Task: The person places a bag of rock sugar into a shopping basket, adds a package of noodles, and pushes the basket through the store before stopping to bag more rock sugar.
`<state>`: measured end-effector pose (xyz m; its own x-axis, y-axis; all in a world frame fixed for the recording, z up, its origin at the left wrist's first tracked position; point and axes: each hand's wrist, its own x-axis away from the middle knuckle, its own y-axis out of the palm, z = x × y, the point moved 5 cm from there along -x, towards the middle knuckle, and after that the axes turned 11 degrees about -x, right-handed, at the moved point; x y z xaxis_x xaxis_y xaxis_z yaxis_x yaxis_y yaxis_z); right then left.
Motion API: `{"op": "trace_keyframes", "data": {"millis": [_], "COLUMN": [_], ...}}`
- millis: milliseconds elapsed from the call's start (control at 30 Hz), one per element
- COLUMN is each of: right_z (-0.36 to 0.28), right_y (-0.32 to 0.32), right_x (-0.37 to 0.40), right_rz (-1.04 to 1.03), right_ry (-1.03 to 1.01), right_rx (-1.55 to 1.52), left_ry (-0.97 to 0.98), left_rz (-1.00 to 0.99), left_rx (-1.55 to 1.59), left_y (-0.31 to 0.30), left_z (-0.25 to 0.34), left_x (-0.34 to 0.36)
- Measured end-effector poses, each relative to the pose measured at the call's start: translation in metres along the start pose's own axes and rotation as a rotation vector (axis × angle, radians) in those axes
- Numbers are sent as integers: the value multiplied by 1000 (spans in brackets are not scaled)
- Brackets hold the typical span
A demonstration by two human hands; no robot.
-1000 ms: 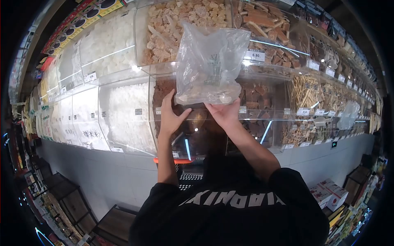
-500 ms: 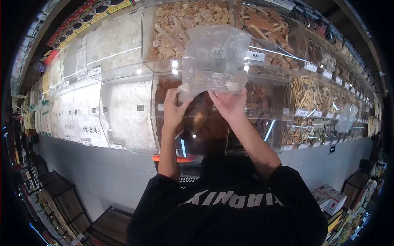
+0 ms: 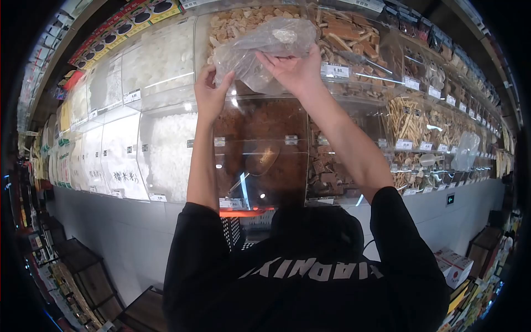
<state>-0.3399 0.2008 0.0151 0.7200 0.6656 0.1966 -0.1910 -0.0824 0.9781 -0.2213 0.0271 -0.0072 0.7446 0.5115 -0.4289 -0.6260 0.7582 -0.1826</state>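
A thin clear plastic bag point(image 3: 251, 47) hangs crumpled and tilted between my two hands, over the front of the upper bins. A pale whitish lump point(image 3: 285, 36) shows at its upper right end. My left hand point(image 3: 212, 91) pinches the bag's lower left edge between thumb and fingers. Beneath the right part of the bag, my right hand point(image 3: 290, 69) grips it, palm up, partly covered by the plastic. Behind the bag is a bin of amber, rock-like chunks point(image 3: 238, 19). Brown slab pieces point(image 3: 345, 36) fill the bin to its right.
Below my hands, a lidded clear bin holds reddish-brown granules point(image 3: 232, 119) and a scoop point(image 3: 263, 159). White crystals point(image 3: 171, 149) lie in the bin left of it. Dried sticks point(image 3: 406, 116) and a hanging plastic bag point(image 3: 467, 150) are at right. An orange-rimmed basket point(image 3: 243, 212) stands near me.
Both hands have moved up and slightly left with the bag. The bag has gone from hanging spread out to bunched and tilted, its lump now at the upper right.
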Motion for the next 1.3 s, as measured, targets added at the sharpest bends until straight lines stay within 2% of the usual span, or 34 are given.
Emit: {"op": "trace_keyframes", "data": {"millis": [167,233,333,367,433,467,533,567,633,667,733,867,933,967,1033,1067,1133,1233,1300], "right_z": [-5,-10,-19,-24,-34,-38,-50,-55,-63,-65,-70,-87,-87,-82,-69,-71,-71,-88,-100], "right_y": [47,51,47,43,26,20,0,-3,-10,-11,4,-10,-7,-6,11,12,13,28,56], "right_x": [-47,-62,-76,-81,-91,-95,-101,-102,-104,-99,-85,-107,-107,-103,-81,-81,-83,-92,-99], "right_rz": [-138,4,49,45,166,168,379,384,340,345,215,59,-81,-88,-277,-277,-334,-313,-295], "right_ry": [-20,-43,-70,-69,-17,-16,-1,3,6,11,-109,-174,-376,-375,-816,-818,-701,-621,-696], "right_rx": [181,218,387,391,682,685,835,835,1158,1155,1431,1651,1942,1946,2173,2172,2362,2416,2419], "left_ry": [24,27,62,38,13,7,-2,3,-5,32,62,102,103,103,102,82,69,85,105], "left_rz": [11,9,115,90,67,42,16,37,54,55,57,19,33,40,46,49,51,86,179], "left_rx": [-42,-41,-93,-144,-194,-238,-282,-318,-360,-396,-432,-479,-480,-512,-547,-561,-576,-654,-705], "left_y": [-6,-6,-5,-3,-3,-3,-3,-5,-10,-12,-16,-20,-20,-20,-21,-21,-21,-29,-39], "left_z": [4,0,-8,-15,-35,-44,-61,-62,-65,-66,-64,-59,-60,-56,-52,-52,-48,-39,-30], "left_x": [-59,-74,-87,-88,-92,-93,-96,-95,-91,-92,-92,-92,-94,-94,-92,-92,-94,-102,-115]}}
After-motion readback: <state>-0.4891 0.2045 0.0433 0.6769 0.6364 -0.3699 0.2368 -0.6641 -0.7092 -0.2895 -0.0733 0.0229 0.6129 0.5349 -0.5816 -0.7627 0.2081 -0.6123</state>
